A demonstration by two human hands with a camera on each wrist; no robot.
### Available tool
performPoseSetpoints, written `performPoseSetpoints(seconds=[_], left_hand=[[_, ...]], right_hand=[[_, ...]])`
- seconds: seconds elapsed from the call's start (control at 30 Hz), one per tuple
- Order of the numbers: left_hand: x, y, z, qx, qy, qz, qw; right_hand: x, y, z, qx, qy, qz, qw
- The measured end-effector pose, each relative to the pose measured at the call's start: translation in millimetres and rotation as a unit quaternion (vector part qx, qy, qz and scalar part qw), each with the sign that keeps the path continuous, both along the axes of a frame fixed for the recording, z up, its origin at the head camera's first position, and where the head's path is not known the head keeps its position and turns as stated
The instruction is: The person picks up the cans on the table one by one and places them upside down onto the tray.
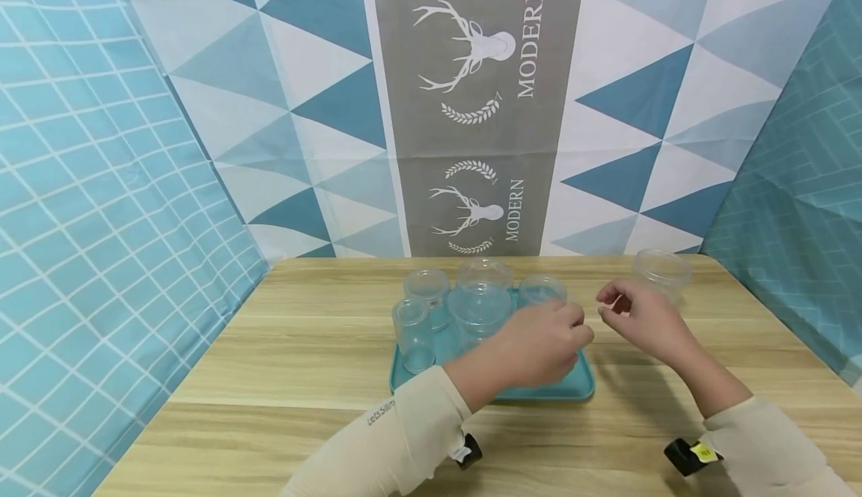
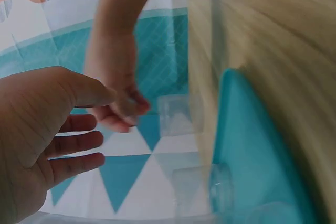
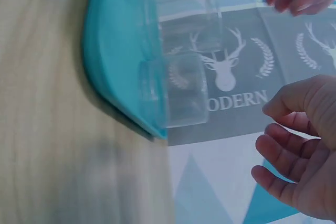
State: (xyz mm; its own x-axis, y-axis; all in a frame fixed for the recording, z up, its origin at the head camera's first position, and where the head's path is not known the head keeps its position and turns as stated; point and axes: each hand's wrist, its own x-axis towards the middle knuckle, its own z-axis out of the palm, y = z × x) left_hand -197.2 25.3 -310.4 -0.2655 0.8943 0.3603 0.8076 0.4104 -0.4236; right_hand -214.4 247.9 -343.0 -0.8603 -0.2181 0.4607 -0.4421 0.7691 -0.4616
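Note:
Over the right part of a teal tray [image 1: 566, 386] hovers my left hand [image 1: 532, 341], its fingers loosely bent with nothing between them. My right hand [image 1: 646, 321] is in the air just right of the tray, also loosely curled and holding nothing. Several clear containers stand on the tray: a slim jar [image 1: 412, 332] at the left, a wider jar [image 1: 427, 291] behind it, large round ones [image 1: 480, 310] in the middle, and another jar [image 1: 541, 286] at the right, partly behind my left hand. A clear container [image 1: 663, 266] stands off the tray, behind my right hand.
The tray lies on a light wooden table [image 1: 269, 355]. Patterned cloth [image 1: 471, 130] hangs behind the table, with a blue checked cloth [image 1: 101, 183] on the left and a teal cloth [image 1: 795, 257] on the right.

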Motion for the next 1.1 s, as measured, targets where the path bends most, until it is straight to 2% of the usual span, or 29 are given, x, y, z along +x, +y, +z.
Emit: performPoseSetpoints(seconds=[0.1,0.2,0.33,0.5,0.73,0.9,1.1], left_hand=[[-2.9,5.1,-10.4,0.006,-0.009,0.004,0.9999],[-4.5,8.7,-18.7,0.006,-0.031,0.019,0.9993],[-6.3,12.6,-26.5,0.012,-0.062,0.038,0.9973],[-9.8,20.9,-31.4,0.014,-0.094,0.063,0.9935],[-13.3,35.1,-32.6,0.019,-0.121,0.095,0.9880],[-16.1,42.0,-37.4,0.025,-0.127,0.098,0.9867],[-19.5,49.3,-45.0,0.023,-0.131,0.117,0.9842]], right_hand=[[1.2,2,4.1,0.011,0.027,-0.007,0.9995],[1.0,7,6.4,0.022,0.051,-0.001,0.9985],[-2.9,14,9.7,0.045,0.069,0.041,0.9957],[-9.1,24,16.5,0.067,0.056,0.076,0.9932],[-18.8,39,22.3,0.078,0.076,0.060,0.9922],[-22.6,47,22.1,0.078,0.058,0.045,0.9943],[-28.6,55,20.5,0.079,0.047,0.027,0.9953]])
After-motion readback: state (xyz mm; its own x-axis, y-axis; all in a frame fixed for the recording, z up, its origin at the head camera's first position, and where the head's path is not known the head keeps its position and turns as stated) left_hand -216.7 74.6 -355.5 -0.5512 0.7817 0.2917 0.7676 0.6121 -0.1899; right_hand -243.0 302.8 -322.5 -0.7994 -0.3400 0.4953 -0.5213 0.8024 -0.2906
